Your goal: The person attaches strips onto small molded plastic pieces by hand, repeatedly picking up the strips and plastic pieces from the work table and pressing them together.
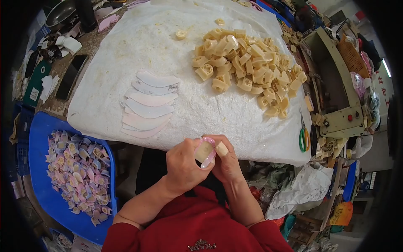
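So the piece (205, 152) is up at the near edge of the surface (252, 145), caught between both hands. Left hand (183, 161) is curled in with its fingertips pinching one side, right hand (226, 163) is closed round the other, thumb up. Can't really tell how hard either one is squeezing.

It's a chunky little thing: flat cream face, shiny pink band round the edge. I'd guess it's light and pretty stiff, hard to break, but that glossy band could be slick and might shift if you drag on it. Best hold imo is the sides, pinched between thumbs and fingers, leaving the face free.

The blocks (249, 63) heaped on the white cloth (126, 46) look like smooth, hollowed plastic, kinda waxy. The strips (149, 101) are thin, curved, pale pink and bluish, overlapping like shingles; they look soft and floppy, so pick them up by an end. Blue tub (38, 168) has loads of pink-and-lilac bits (79, 174), too small to read.
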Demonstrator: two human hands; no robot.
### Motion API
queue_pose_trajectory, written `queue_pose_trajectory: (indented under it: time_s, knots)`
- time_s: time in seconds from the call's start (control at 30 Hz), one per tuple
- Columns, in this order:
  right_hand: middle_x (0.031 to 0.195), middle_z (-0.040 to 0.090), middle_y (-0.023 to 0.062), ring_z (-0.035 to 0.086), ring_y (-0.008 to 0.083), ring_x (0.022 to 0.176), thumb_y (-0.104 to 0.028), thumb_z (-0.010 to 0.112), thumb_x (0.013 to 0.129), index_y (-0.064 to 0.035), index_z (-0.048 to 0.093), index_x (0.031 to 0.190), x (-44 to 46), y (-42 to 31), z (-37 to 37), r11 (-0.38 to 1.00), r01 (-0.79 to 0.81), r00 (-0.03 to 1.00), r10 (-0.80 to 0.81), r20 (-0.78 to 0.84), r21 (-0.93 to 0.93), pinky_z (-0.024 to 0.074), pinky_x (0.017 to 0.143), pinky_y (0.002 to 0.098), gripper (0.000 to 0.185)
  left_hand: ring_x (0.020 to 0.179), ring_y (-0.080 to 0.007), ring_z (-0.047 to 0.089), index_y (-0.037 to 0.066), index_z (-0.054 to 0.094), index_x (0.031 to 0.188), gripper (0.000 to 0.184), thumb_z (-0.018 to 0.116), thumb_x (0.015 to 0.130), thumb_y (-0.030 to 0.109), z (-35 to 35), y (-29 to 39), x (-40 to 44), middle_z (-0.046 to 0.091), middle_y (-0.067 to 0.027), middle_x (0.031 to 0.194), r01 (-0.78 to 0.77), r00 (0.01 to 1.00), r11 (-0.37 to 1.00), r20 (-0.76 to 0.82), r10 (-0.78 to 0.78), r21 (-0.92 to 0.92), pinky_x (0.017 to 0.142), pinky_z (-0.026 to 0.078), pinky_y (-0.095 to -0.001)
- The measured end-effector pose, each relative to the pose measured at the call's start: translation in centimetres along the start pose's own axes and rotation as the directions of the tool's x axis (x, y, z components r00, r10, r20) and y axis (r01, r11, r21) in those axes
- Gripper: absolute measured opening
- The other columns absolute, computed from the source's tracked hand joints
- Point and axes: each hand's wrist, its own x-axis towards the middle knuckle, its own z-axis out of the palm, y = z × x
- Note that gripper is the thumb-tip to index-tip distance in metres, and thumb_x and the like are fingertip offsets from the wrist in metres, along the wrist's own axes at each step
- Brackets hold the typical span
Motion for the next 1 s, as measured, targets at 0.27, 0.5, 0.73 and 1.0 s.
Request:
queue_pose_trajectory:
  time_s: [0.27, 0.5, 0.73, 1.0]
  knots:
    - [0.097, 0.063, 0.0086, 0.058, 0.0140, 0.086, -0.020, 0.048, 0.096, -0.0014, 0.056, 0.115, 0.6, 0.7, 2.0, 0.636, 0.178, 0.970, -0.241, 0.026, -0.751, 0.0471, 0.077, 0.0274, 0.027, 0.059, -0.0304, 0.059, 0.002, 0.053, 0.089, 0.036, 0.077, 0.065, 0.012, -1.8, -1.7, 0.0, 0.056, -0.0119, 0.069, -0.030, 0.998, 0.998, -0.060, 0.032, 0.046, 0.053, 0.048, -0.0360]
    - [0.099, 0.063, 0.0129, 0.060, 0.0272, 0.088, -0.003, 0.055, 0.085, -0.0041, 0.057, 0.111, 7.4, -2.9, 3.2, 0.313, 0.358, 0.924, -0.253, 0.286, -0.880, 0.0478, 0.077, 0.0334, 0.025, 0.087, -0.0177, 0.053, 0.004, 0.057, 0.109, 0.040, 0.072, 0.072, 0.005, -12.9, -7.4, -2.7, 0.054, -0.0066, 0.096, 0.405, 0.860, 0.898, -0.405, -0.311, 0.171, 0.077, 0.045, -0.0283]
    - [0.106, 0.059, 0.0147, 0.051, 0.0332, 0.104, 0.006, 0.053, 0.074, -0.0019, 0.057, 0.109, 13.8, -2.2, 3.7, 0.099, 0.416, 0.896, -0.214, 0.389, -0.904, 0.0417, 0.090, 0.0389, 0.036, 0.104, -0.0308, 0.050, 0.007, 0.051, 0.126, 0.052, 0.055, 0.075, -0.005, -28.0, -13.9, -13.5, 0.051, -0.0127, 0.111, 0.652, 0.754, 0.441, -0.593, -0.284, 0.617, 0.089, 0.040, -0.0385]
    - [0.124, 0.055, 0.0144, 0.049, 0.0322, 0.112, 0.005, 0.051, 0.075, 0.0001, 0.055, 0.115, 16.3, -1.1, 4.7, 0.026, 0.486, 0.857, -0.207, 0.471, -0.873, 0.0385, 0.098, 0.0384, 0.041, 0.117, -0.0320, 0.045, 0.007, 0.056, 0.121, 0.044, 0.061, 0.077, 0.001, -20.8, -9.8, -4.3, 0.050, -0.0138, 0.124, 0.472, 0.858, 0.692, -0.464, -0.219, 0.546, 0.100, 0.035, -0.0405]
